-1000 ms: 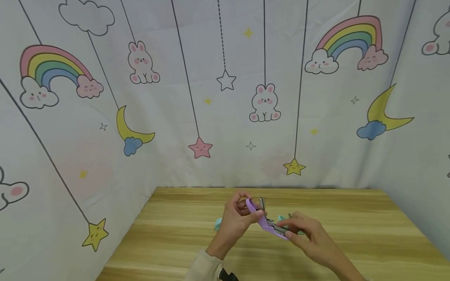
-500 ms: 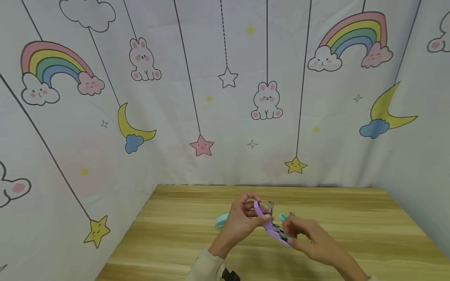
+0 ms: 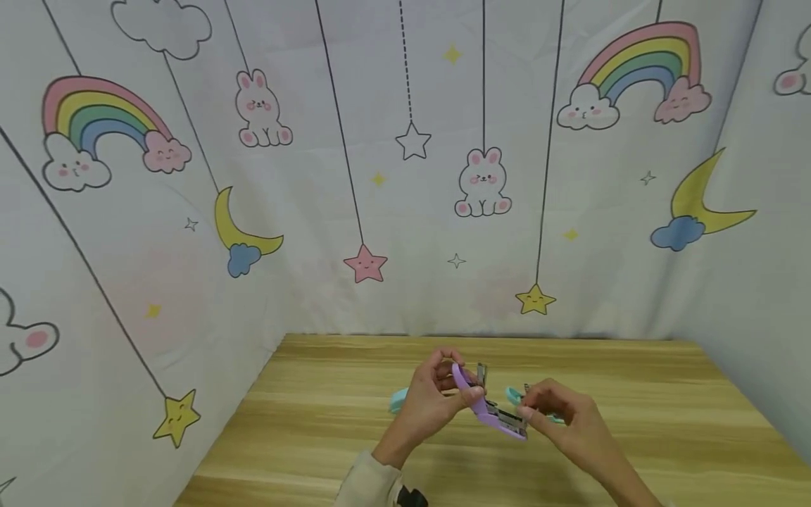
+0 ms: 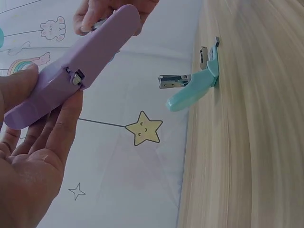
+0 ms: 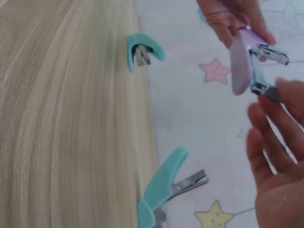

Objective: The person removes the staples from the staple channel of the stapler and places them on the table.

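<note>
stapler (image 4: 89, 53) is purple, splayed, silvery inside.

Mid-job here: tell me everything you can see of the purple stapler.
The purple stapler has a smooth, plastic-looking two-part shell, opened wide, exposing shiny metal parts inside; metal also shows at the hinge. It is held tilted above the wood-grain table. The left hand grips one half near the hinge; the right hand's fingertips are at its other end, their exact hold unclear.
</note>
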Demonstrator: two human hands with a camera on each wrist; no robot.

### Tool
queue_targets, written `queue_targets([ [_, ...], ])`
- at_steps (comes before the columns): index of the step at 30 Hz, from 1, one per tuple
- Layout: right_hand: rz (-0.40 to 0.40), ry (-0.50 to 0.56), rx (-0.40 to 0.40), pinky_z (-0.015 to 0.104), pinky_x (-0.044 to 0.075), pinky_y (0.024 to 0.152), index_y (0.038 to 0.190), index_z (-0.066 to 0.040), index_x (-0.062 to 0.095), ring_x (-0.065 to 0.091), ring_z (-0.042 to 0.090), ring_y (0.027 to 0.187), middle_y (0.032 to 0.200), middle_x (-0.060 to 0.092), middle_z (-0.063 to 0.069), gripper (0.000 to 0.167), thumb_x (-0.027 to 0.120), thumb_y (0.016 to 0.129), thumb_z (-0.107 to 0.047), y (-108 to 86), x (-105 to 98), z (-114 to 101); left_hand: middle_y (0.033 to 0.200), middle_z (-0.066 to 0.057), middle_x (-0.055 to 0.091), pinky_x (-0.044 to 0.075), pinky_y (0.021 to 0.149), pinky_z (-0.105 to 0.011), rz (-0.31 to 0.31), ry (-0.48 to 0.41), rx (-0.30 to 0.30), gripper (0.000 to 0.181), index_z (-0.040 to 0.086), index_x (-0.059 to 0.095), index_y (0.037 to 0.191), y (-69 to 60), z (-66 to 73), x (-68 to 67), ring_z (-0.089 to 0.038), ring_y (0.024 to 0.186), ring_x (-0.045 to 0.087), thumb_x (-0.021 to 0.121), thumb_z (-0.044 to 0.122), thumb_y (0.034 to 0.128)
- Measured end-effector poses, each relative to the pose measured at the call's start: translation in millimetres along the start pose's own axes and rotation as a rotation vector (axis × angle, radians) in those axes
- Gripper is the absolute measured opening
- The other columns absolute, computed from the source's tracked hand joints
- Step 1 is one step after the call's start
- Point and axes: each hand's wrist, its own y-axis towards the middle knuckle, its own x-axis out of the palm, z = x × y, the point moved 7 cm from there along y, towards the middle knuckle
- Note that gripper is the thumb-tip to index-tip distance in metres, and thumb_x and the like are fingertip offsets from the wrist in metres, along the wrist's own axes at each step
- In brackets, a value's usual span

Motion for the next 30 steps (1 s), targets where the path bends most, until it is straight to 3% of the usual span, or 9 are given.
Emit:
queue_targets([
  [4, 0.175, -0.003, 0.148, 0.025, 0.062, 0.078, 0.110, -0.012, 0.073, 0.077, 0.008, 0.090, 0.101, 0.081, 0.003, 0.009, 0.075, 0.102, -0.015, -2.7, -17, 7, 0.118, -0.021, 0.075, 0.064, 0.084, -0.025, 0.031, 0.083, 0.019, 0.037, 0.005, 0.054, 0.121, 0.6, -2.5, -1.6, -0.009, 0.093, 0.076, 0.081, 0.005, 0.0951],
  [7, 0.258, 0.006, 0.225, 0.022, 0.062, 0.079, 0.113, -0.009, 0.074, 0.078, 0.006, 0.092, 0.102, 0.082, -0.002, 0.017, 0.077, 0.101, -0.020, -5.3, -27, 12, 0.114, -0.018, 0.076, 0.061, 0.080, -0.022, 0.096, 0.134, 0.002, 0.032, 0.005, 0.055, 0.114, 0.9, -10.4, -5.6, -0.010, 0.090, 0.074, 0.080, 0.001, 0.0941],
  [12, 0.275, 0.061, 0.256, 0.024, 0.064, 0.080, 0.118, -0.001, 0.073, 0.079, 0.005, 0.093, 0.105, 0.083, -0.002, 0.023, 0.078, 0.100, -0.014, -7.1, -31, 18, 0.109, -0.014, 0.077, 0.055, 0.069, -0.019, 0.193, 0.203, -0.069, 0.031, 0.005, 0.054, 0.106, 2.3, -34.3, -9.2, -0.009, 0.084, 0.070, 0.081, -0.003, 0.0921],
  [18, 0.289, 0.049, 0.211, 0.021, 0.063, 0.081, 0.119, -0.002, 0.075, 0.076, -0.003, 0.095, 0.107, 0.082, -0.006, 0.020, 0.077, 0.099, -0.005, -7.7, -29, 18, 0.104, -0.010, 0.076, 0.049, 0.065, -0.019, 0.189, 0.359, -0.084, 0.033, 0.007, 0.053, 0.104, 8.7, -53.2, -2.2, -0.006, 0.078, 0.061, 0.081, -0.004, 0.0913],
  [23, 0.213, -0.029, 0.224, 0.021, 0.063, 0.078, 0.117, -0.004, 0.076, 0.075, -0.002, 0.093, 0.107, 0.082, 0.002, 0.020, 0.078, 0.099, -0.010, -9.9, -20, 23, 0.102, -0.007, 0.072, 0.042, 0.062, -0.021, 0.172, 0.504, -0.073, 0.034, 0.010, 0.051, 0.108, 13.5, -62.7, -0.9, -0.007, 0.075, 0.053, 0.076, -0.007, 0.0923],
  [26, 0.097, -0.050, 0.306, 0.025, 0.062, 0.072, 0.114, -0.006, 0.076, 0.076, 0.005, 0.088, 0.109, 0.081, 0.011, 0.021, 0.081, 0.097, -0.015, -11.8, -8, 35, 0.104, -0.009, 0.071, 0.045, 0.063, -0.022, 0.164, 0.539, -0.061, 0.036, 0.011, 0.051, 0.112, 14.6, -65.6, -1.3, -0.009, 0.077, 0.058, 0.074, -0.009, 0.0926],
  [30, -0.066, -0.093, 0.373, 0.026, 0.059, 0.067, 0.110, -0.007, 0.076, 0.074, 0.008, 0.078, 0.110, 0.080, 0.013, 0.018, 0.082, 0.095, -0.013, -12.1, 8, 52, 0.109, -0.013, 0.072, 0.051, 0.067, -0.026, 0.136, 0.566, -0.037, 0.038, 0.011, 0.054, 0.119, 16.2, -65.0, 0.1, -0.016, 0.084, 0.067, 0.072, -0.011, 0.0935],
])
